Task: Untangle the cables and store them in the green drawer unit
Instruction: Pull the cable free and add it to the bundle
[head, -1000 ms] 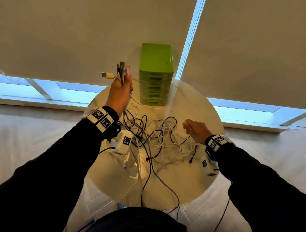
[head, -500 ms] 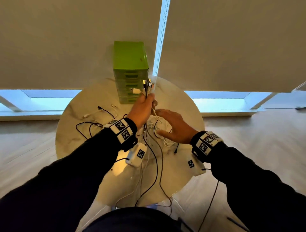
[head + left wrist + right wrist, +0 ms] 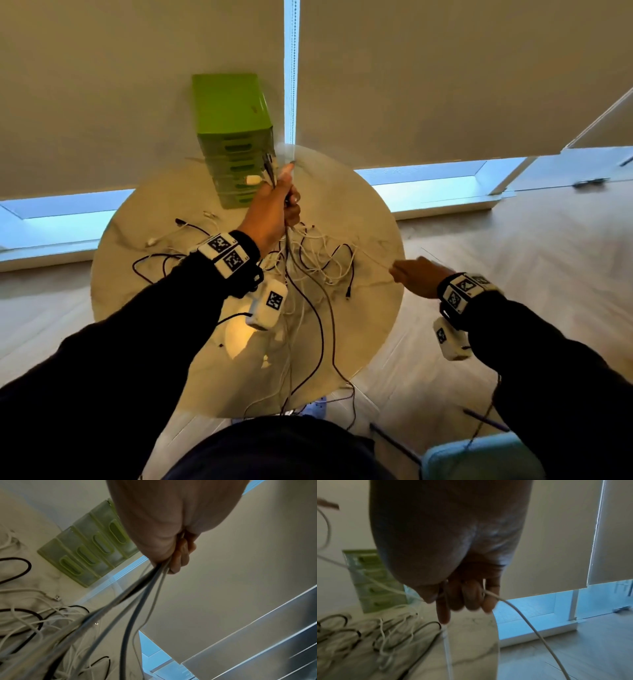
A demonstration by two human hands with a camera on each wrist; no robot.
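Note:
A tangle of black and white cables [image 3: 308,263] lies on the round marble table [image 3: 373,219]. My left hand [image 3: 274,205] is raised above the pile and grips a bunch of cable ends [image 3: 269,168], the strands [image 3: 137,601] hanging down from the fist. My right hand [image 3: 416,275] is out past the table's right edge, fingers curled round one white cable [image 3: 518,609] stretched taut from the pile. The green drawer unit [image 3: 236,137] stands at the back of the table with its drawers [image 3: 89,555] closed.
Cables hang over the table's front edge [image 3: 308,394] toward the floor. Loose cable ends [image 3: 181,224] lie at the left of the pile. Roller blinds [image 3: 445,75] cover the windows behind. A pale blue seat [image 3: 479,459] is at lower right on the wooden floor.
My right hand left the pile and pulled a white cable out to the right, past the table's edge. My left hand keeps hold of the raised bunch near the drawer unit.

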